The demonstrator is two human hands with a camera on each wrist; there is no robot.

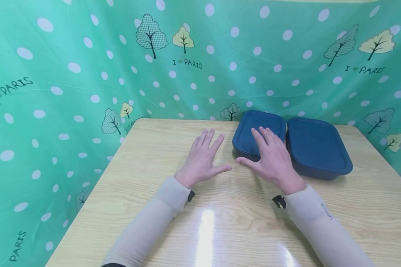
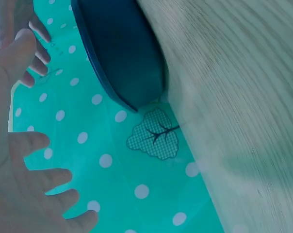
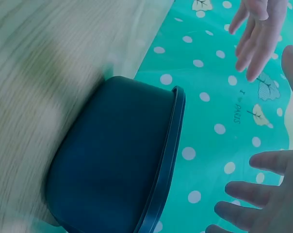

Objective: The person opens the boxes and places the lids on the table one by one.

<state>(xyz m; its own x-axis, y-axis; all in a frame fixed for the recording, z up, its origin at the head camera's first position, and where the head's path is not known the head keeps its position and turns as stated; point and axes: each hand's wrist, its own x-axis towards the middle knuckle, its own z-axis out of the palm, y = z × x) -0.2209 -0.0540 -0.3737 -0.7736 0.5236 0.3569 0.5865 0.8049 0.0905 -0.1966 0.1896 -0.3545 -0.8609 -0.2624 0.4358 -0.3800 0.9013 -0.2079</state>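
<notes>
Two dark blue lidded containers stand side by side at the back right of the table. In the head view my right hand [image 1: 273, 157] is spread in front of the left container [image 1: 260, 128], covering part of its lid. The right wrist view shows a gap between those fingers and a container [image 3: 112, 155]. To the right sits the other container [image 1: 320, 146], its lid on. My left hand [image 1: 202, 159] hovers left of the containers with fingers spread, holding nothing. Both thumbs point toward each other, apart.
A light wood table [image 1: 147, 193] lies under both arms, with a bright reflection near its front. Behind it and at the sides hangs a green cloth [image 1: 200, 85] with white dots, printed trees and lettering. Dark straps show at both wrists.
</notes>
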